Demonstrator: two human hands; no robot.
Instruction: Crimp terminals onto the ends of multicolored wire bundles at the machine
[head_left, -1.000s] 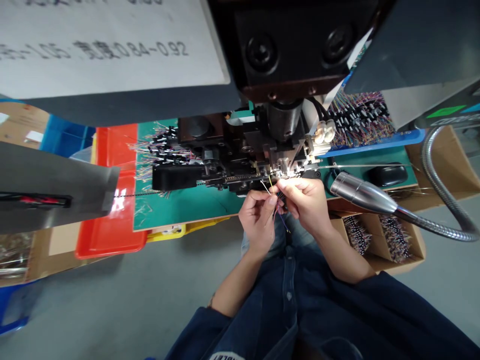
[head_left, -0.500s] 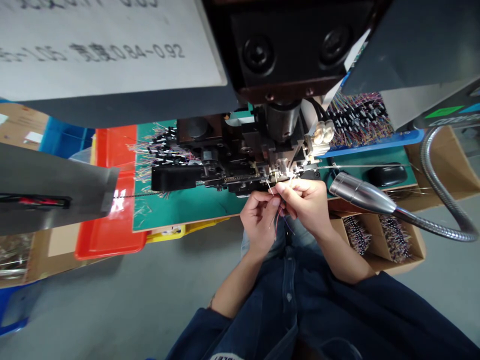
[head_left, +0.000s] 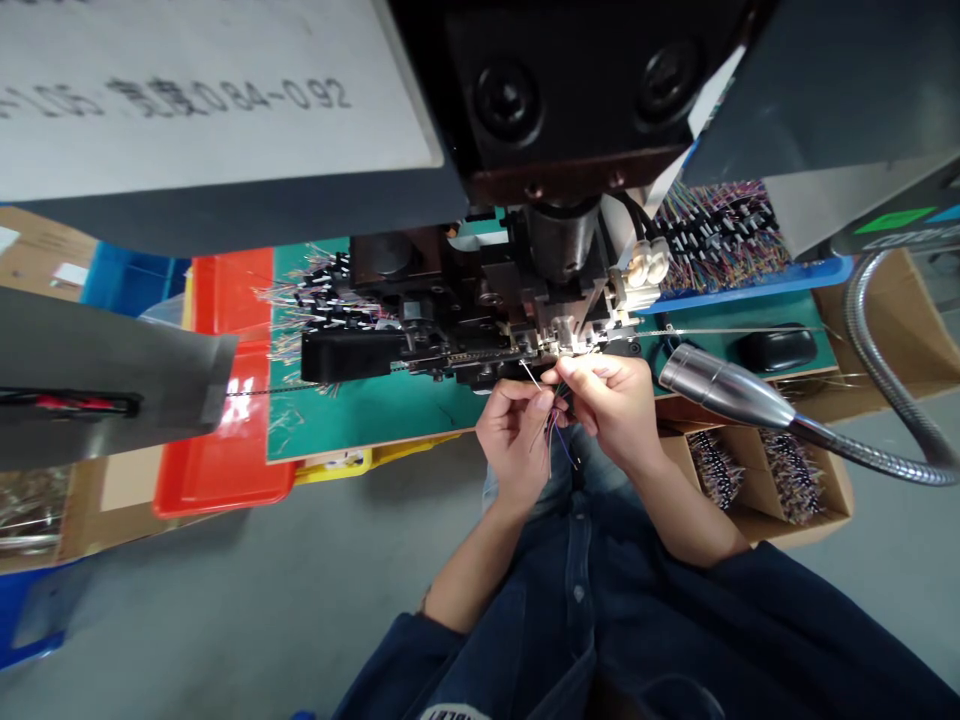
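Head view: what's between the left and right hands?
A small bunch of thin coloured wires lies between the left hand and the right hand, held in the fingers of both. The head view shows this.

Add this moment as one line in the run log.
left hand: holding coloured wire bundle | right hand: fingers pinching wires | both: at crimping machine

Dark denim shirt (head_left: 577, 650), long sleeves (head_left: 795, 610); pale jeans (head_left: 499, 485); bare left hand (head_left: 514, 445), right hand (head_left: 611, 410).
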